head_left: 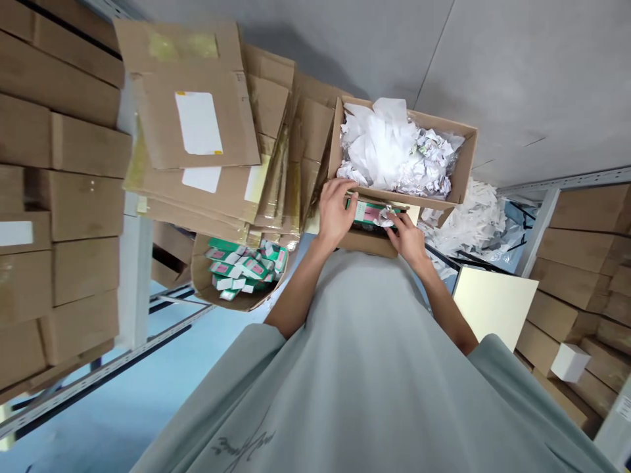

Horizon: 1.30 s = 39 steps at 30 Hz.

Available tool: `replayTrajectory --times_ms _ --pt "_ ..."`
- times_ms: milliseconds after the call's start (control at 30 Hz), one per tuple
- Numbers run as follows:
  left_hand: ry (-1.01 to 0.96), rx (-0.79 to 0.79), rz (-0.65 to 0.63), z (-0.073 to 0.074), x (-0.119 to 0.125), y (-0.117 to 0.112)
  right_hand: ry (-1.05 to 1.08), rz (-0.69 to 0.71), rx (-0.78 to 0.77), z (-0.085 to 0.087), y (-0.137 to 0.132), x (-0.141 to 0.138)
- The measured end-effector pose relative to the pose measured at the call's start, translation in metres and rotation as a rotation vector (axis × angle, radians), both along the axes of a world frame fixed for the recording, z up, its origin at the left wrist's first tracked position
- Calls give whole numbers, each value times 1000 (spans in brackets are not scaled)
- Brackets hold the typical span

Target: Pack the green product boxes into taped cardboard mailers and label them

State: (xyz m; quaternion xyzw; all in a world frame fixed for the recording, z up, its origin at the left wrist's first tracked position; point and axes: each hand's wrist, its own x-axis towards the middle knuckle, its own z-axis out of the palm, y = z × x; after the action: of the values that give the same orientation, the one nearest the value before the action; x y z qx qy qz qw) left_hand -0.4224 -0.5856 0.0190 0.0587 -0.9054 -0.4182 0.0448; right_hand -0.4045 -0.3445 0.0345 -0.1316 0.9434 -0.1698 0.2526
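Observation:
Close against my body is an open cardboard box (367,243), and in it lies a green and pink packet (365,211). My left hand (336,209) is closed over the box's left end, its thumb beside the packet. A wad of crumpled paper (384,217) sits pinched in the fingers of my right hand (408,240), above the packet's right part. Just beyond both hands stands a larger carton (404,196) filled with crumpled white paper (384,144). The lower inside of the near box is hidden.
Flattened cartons (227,118) are piled to the left. Below them a bin (202,276) holds several green and pink packets (246,266). Shredded paper (476,213) lies at right, near a pale yellow board (493,305). Stacked boxes (83,203) line both sides.

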Motion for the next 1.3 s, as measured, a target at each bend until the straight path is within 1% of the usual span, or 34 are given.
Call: replayTrajectory --times_ms 67,133,200,300,367,400,467,533,600,633,667,733,833,900,967,1033,1067,1167,1233,1300 --pt "8 0 -1 -1 0 3 -21 7 67 -13 -4 1" --pt "21 1 -4 -1 0 5 -20 32 98 -14 -7 -2" --pt "30 -1 -8 0 0 4 8 47 83 -3 -8 -6" --pt "45 5 -11 0 0 3 129 1 -2 25 -7 -19" --pt "54 13 -8 0 1 3 231 -57 -40 38 -5 -40" --pt "55 13 -4 0 1 3 270 -87 -37 41 -4 -55" --pt "48 6 0 0 1 4 289 -128 20 36 -5 -91" --pt "34 -1 -6 0 1 4 195 -137 110 21 -8 -126" --pt "24 2 -20 0 2 4 86 -144 187 6 -12 -152" --pt "25 6 -25 -1 2 4 59 -145 209 0 -13 -160" --pt "31 10 -30 -2 3 4 53 -146 219 -4 -14 -163" --pt "54 20 -37 -4 5 3 79 -137 198 -4 -12 -160" --pt "74 33 -44 -7 7 2 124 -124 111 7 0 -146" --pt "75 38 -49 -10 8 1 196 -163 53 14 11 -142" --pt "92 40 -51 -13 8 1 313 -227 12 16 22 -147" --pt "115 36 -52 -17 8 1 397 -268 -6 12 30 -161" --pt "123 32 -53 -19 7 1 404 -270 -1 8 32 -169" --pt "117 18 -58 -23 6 0 346 -250 53 -5 38 -190" --pt "111 17 -66 -25 6 -1 346 -253 61 -9 42 -193" --pt "111 25 -69 -22 7 -2 392 -272 30 -6 48 -185"
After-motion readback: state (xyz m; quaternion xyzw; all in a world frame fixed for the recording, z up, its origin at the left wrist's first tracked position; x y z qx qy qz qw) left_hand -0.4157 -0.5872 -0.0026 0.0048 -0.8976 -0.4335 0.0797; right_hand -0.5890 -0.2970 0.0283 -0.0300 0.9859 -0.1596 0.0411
